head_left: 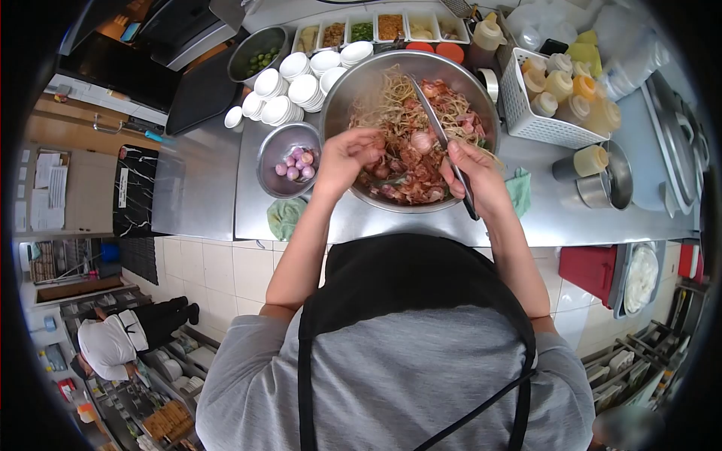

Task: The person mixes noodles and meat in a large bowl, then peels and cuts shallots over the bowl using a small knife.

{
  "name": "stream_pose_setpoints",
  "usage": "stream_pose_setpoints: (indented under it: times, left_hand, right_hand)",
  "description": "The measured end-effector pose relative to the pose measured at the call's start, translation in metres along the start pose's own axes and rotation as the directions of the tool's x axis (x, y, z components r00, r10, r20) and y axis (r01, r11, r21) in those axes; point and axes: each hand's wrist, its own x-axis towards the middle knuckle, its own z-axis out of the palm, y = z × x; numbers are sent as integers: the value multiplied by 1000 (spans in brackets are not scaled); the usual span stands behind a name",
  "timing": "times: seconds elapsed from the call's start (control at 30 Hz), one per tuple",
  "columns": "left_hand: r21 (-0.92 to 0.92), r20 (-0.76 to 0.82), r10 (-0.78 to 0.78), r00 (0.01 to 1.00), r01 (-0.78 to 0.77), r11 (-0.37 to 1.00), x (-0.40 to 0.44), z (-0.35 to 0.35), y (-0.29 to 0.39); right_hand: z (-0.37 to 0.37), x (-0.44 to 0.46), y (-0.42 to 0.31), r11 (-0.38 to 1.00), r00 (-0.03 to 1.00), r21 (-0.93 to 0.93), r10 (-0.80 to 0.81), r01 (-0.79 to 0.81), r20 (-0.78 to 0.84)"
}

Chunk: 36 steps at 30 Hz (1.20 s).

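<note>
So the floor (248,269) is pale square tiles with a dark mat (140,258) on the left, next to wooden-looking cabinets (84,188) with papers pinned up. Long shiny steel table (194,203), and crowded shelving (169,368) at near left, more racks (639,353) near right. Pretty bright light overall, tbh.

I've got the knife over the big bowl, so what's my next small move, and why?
I'd probably angle the knife in your right hand away before reaching for the pale pink bulb. The blade looks very near that bulb in the large bowl, and your left hand is just across from it. I can't tell whether your left fingers hold anything.
</note>
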Motion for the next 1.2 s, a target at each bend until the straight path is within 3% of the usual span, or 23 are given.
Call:
stream_pose_setpoints:
  times: [0.03, 0.07, 0.1, 0.17, 0.2, 0.23, 0.27, 0.3, 0.37, 0.4, 0.43, 0.5, 0.53, 0.6, 0.7, 0.77, 0.9, 1.1, 1.2]
  left_hand:
    - [269, 129, 28, 991, -62, 961, -2, -1, 2]
    - [465, 218, 221, 951, -300, 833, -2, 0, 1]
    - [466, 215, 221, 951, -298, 833, -3, 3, 7]
    - [206, 136, 68, 988, -95, 974, -4, 13, 23]
    - [206, 134, 67, 989, -94, 974, -3, 16, 22]
    - [-118, 227, -92, 969, 122, 986, 1, 19, 21]
    - [-399, 363, -204, 909, 349, 848, 3, 21, 20]
    - [-398, 363, -203, 909, 348, 849, 3, 25, 17]
    - [-378, 224, -113, 968, 194, 906, 5, 32, 12]
    - [-342, 166, -41, 985, 97, 935, 5, 34, 12]
    - [-341, 168, -40, 985, 96, 935, 6, 34, 11]
    - [-239, 86, 1, 996, 20, 971, 6, 32, 9]
    - [-239, 86, -1, 996, 21, 971, 5, 33, 10]
    - [-426, 74, -85, 994, 109, 898, 4, 35, 16]
    - [-447, 18, -76, 997, 76, 891, 3, 35, 18]
    - [-379, -8, -55, 998, 47, 924, 2, 35, 20]
    - [-274, -21, -15, 1000, 8, 962, -1, 32, 20]
    - [-355, -12, -33, 999, 27, 935, -6, 35, 26]
    - [-300, -20, 8, 1000, -14, 954, -5, 36, 23]
  right_hand:
    - [-1, 0, 0, 1000, 1000, 0, 1, -1, -2]
    - [-1, -1, 0, 1000, 1000, 7, 13, -13, 15]
    - [-1, 0, 0, 1000, 999, 14, 24, -24, 35]
    - [1, 3, 4, 999, 998, 26, 29, -31, 58]
    - [2, 4, 6, 999, 996, 38, 35, -38, 78]
    - [4, 4, 8, 999, 996, 37, 36, -39, 80]
    - [7, 5, 10, 997, 994, 73, 24, -32, 108]
    - [9, 6, 11, 994, 991, 108, 11, -26, 133]
    - [10, 7, 12, 994, 994, 112, 5, -17, 111]
    - [9, 6, 14, 999, 993, 37, 12, -16, 115]
    - [10, 5, 15, 999, 992, -39, 21, -17, 121]
    - [15, 0, 15, 998, 993, -55, 21, -15, 113]
    - [16, 0, 16, 993, 995, -117, -7, 18, 99]
    - [14, 0, 18, 983, 996, -179, -34, 49, 86]
    - [10, 2, 18, 953, 996, -292, -65, 79, 56]
    - [13, -2, 16, 868, 975, -456, -223, 198, -2]
    - [22, -10, 9, 846, 961, -472, -278, 248, 8]
    - [20, -5, 18, 844, 964, -471, -260, 256, 58]
    - [20, -4, 20, 866, 964, -428, -262, 258, 51]
